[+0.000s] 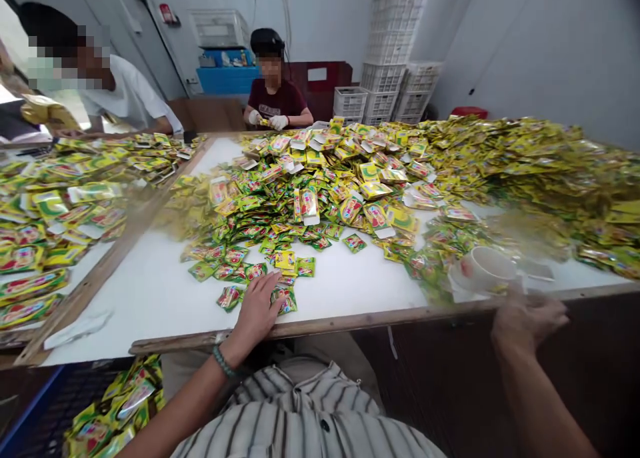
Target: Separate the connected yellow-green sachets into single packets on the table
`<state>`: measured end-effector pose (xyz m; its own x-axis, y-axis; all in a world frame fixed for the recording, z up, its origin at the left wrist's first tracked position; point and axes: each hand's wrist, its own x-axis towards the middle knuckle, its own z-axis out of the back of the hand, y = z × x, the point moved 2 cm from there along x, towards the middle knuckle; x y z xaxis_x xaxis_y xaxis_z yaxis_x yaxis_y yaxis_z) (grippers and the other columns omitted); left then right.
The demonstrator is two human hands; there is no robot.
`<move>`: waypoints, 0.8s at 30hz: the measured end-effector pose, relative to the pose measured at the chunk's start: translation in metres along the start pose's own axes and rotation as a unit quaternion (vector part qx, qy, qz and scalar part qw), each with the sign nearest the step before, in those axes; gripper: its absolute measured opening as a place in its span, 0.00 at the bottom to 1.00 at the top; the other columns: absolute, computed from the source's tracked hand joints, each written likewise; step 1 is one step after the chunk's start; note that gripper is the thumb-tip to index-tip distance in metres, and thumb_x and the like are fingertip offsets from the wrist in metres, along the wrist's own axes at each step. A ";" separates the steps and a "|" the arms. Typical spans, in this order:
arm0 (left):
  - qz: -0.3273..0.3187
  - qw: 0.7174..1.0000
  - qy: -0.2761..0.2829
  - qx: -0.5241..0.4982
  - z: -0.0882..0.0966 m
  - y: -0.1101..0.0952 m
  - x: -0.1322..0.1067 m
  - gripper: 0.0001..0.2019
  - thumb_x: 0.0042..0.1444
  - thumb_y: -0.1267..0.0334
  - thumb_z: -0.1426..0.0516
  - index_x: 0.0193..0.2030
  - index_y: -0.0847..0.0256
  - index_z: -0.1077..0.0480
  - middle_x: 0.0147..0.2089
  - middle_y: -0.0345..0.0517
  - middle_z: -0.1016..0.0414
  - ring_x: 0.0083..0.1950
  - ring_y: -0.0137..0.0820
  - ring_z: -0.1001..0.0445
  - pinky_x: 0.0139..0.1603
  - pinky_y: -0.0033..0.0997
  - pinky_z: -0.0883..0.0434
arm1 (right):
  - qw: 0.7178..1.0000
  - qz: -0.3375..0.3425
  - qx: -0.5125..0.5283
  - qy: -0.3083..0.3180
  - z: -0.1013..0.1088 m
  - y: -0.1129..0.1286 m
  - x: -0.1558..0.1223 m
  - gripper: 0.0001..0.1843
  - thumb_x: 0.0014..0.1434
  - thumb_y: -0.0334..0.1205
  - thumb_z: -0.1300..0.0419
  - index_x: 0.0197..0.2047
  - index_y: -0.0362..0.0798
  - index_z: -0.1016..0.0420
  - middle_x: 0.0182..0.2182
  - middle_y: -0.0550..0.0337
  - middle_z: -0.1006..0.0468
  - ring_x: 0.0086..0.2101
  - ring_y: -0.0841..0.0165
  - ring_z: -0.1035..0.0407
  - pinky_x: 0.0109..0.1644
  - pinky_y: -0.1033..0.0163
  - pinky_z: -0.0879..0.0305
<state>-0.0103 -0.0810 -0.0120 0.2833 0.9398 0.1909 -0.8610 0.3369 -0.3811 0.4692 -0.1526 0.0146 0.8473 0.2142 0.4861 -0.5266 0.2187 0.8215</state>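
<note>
My left hand (256,303), with a braided bracelet at the wrist, lies over a few small green sachets (230,298) near the table's front edge. Its fingers are stretched out and touch the sachets beside a small yellow packet (285,259). My right hand (527,317), smeared by motion, is closed at the side of a white cup (490,266) and appears to grip it there. The cup is tilted at the front of the table, close to a pile of green sachets (433,258). What is inside the cup is not clear.
Small yellow boxes (310,205) and sachets are heaped mid-table, with a large yellow packet pile (525,158) at right. A wooden strip (115,251) divides the table at left. Two people sit beyond it. White crates (385,78) stand behind; a blue crate (35,411) holds packets below.
</note>
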 end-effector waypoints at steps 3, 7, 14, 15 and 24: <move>0.015 0.999 -0.041 0.000 0.011 0.009 0.002 0.19 0.60 0.56 0.46 0.55 0.61 0.29 0.52 0.55 0.24 0.55 0.47 0.31 0.59 0.48 0.35 | 0.999 0.016 -0.004 0.051 -0.004 0.047 -0.030 0.15 0.54 0.56 0.39 0.33 0.53 0.30 0.38 0.43 0.28 0.31 0.59 0.32 0.38 0.48 0.35; 0.035 0.997 -0.069 0.017 0.021 0.009 0.035 0.15 0.62 0.55 0.47 0.49 0.61 0.28 0.45 0.55 0.23 0.49 0.45 0.29 0.55 0.45 0.35 | 0.932 0.136 0.097 0.321 -0.060 0.127 -0.093 0.14 0.58 0.53 0.44 0.32 0.51 0.29 0.29 0.56 0.25 0.31 0.62 0.30 0.39 0.56 0.33; 0.177 0.976 -0.040 -0.118 0.004 0.005 0.097 0.09 0.48 0.62 0.36 0.28 0.59 0.33 0.31 0.49 0.28 0.43 0.45 0.28 0.46 0.39 0.36 | 0.729 0.231 -0.067 0.641 -0.164 0.192 -0.197 0.15 0.42 0.34 0.27 0.27 0.47 0.30 0.34 0.54 0.24 0.41 0.60 0.30 0.43 0.62 0.37; 0.182 0.972 -0.041 -0.143 0.003 0.008 0.098 0.09 0.47 0.64 0.37 0.27 0.58 0.35 0.29 0.45 0.29 0.40 0.42 0.28 0.43 0.37 0.36 | 0.720 0.229 -0.070 0.651 -0.172 0.192 -0.203 0.17 0.39 0.33 0.25 0.24 0.47 0.32 0.33 0.54 0.24 0.41 0.60 0.30 0.43 0.62 0.37; 0.233 0.867 -0.097 -0.430 0.011 0.047 0.101 0.20 0.48 0.58 0.38 0.47 0.59 0.37 0.28 0.37 0.27 0.29 0.31 0.26 0.32 0.30 0.31 | 0.674 0.001 0.136 0.726 -0.219 0.206 -0.218 0.15 0.52 0.53 0.35 0.33 0.49 0.27 0.24 0.63 0.26 0.23 0.68 0.30 0.28 0.65 0.37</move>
<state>-0.0272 0.0289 -0.0010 -0.1586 0.9862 -0.0479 -0.2052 -0.0804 -0.9754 0.1607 0.0541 0.0127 -0.2176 0.9637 -0.1548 -0.3283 0.0771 0.9414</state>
